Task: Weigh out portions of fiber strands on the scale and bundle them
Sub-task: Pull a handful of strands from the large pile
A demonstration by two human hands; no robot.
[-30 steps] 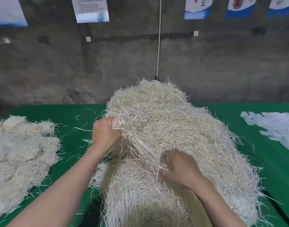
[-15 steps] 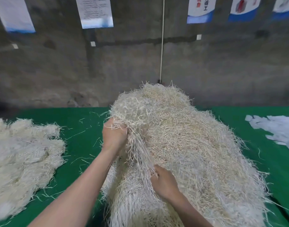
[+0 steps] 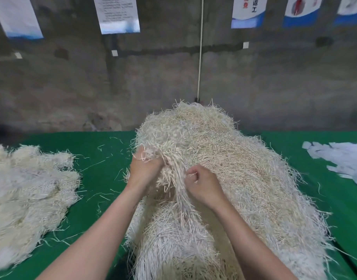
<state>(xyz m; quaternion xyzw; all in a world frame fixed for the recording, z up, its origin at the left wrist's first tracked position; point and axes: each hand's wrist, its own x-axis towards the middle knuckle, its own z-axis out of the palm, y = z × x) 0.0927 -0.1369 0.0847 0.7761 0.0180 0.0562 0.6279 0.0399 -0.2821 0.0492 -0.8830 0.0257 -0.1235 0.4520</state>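
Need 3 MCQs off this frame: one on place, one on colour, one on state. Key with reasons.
1. Where are the white paper strips?
A. left of the big fiber heap
B. right of it
C. on top of it

2. What colour is the table cloth?
A. green
B. red
C. grey

3. What is the left hand doing?
A. lying flat on the cloth
B. gripping a tuft of strands at the heap
C. hanging off the table edge

Key:
1 B, the strips lie at the cloth's right edge, apart from the heap.
2 A, green shows all round the heap.
3 B, its fingers curl round strands at the heap's left side.
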